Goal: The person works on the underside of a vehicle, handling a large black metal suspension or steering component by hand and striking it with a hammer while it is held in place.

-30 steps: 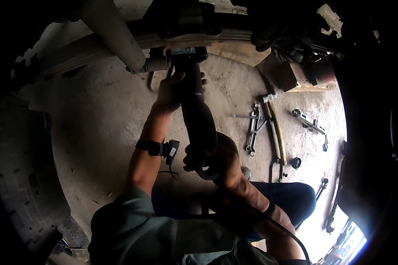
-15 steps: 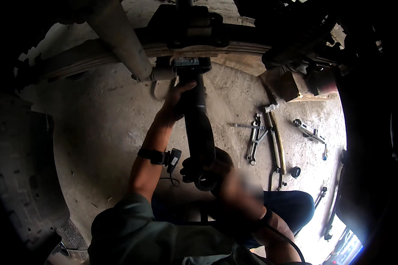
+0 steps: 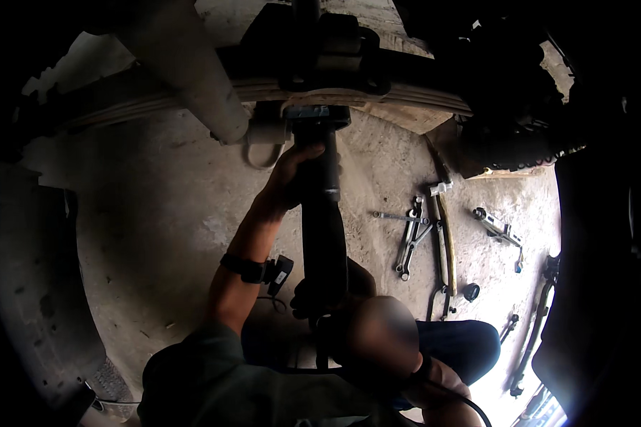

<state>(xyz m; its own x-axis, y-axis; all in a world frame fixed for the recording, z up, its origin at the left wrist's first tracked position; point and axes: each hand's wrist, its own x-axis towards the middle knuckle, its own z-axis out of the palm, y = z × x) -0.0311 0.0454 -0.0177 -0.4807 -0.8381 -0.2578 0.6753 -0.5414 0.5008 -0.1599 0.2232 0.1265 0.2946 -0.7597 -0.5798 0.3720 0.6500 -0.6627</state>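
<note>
My left hand (image 3: 299, 171) is wrapped round the upper part of a long black cylindrical tool (image 3: 324, 228), whose top meets a dark plate (image 3: 318, 112) beneath a stack of leaf springs (image 3: 256, 92). My right hand (image 3: 320, 295) holds the tool's lower end, dark fingers curled round it; a blurred patch covers part of that hand and wrist. A dark strap with a small black device (image 3: 278, 274) is on my left forearm. A pale grey cylinder (image 3: 199, 92) slants down to just left of the plate.
Wrenches (image 3: 409, 249), a hammer (image 3: 445, 235), a metal tool (image 3: 497, 228) and a round black piece (image 3: 471, 292) lie on the concrete floor to the right. Wooden blocks (image 3: 441, 146) sit behind them. Dark vehicle parts (image 3: 43, 270) border both sides; a long bar (image 3: 530, 334) lies lower right.
The vehicle parts, tool and both hands appear lower in the picture than a second ago, as the view has shifted. Both hands keep their grip on the black tool.
</note>
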